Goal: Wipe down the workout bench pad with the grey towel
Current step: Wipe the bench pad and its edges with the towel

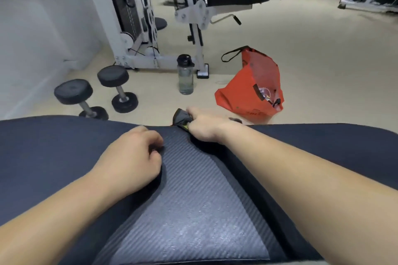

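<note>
Gripping grey towel (183,117) with right hand (204,128), far edge of bench pad (193,200) | left hand (133,157) curled empty, resting mid-pad

Two hands (133,157) (204,128), one grey towel (182,117), one workout bench (193,200), two black dumbbells (80,98) (117,88), one clear water bottle (185,77), one red bag (252,84), one white cable machine (137,28).

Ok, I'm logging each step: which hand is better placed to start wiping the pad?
Right. The right hand grips the towel at the far edge of the pad; the left hand rests curled on the pad, holding nothing.
</note>
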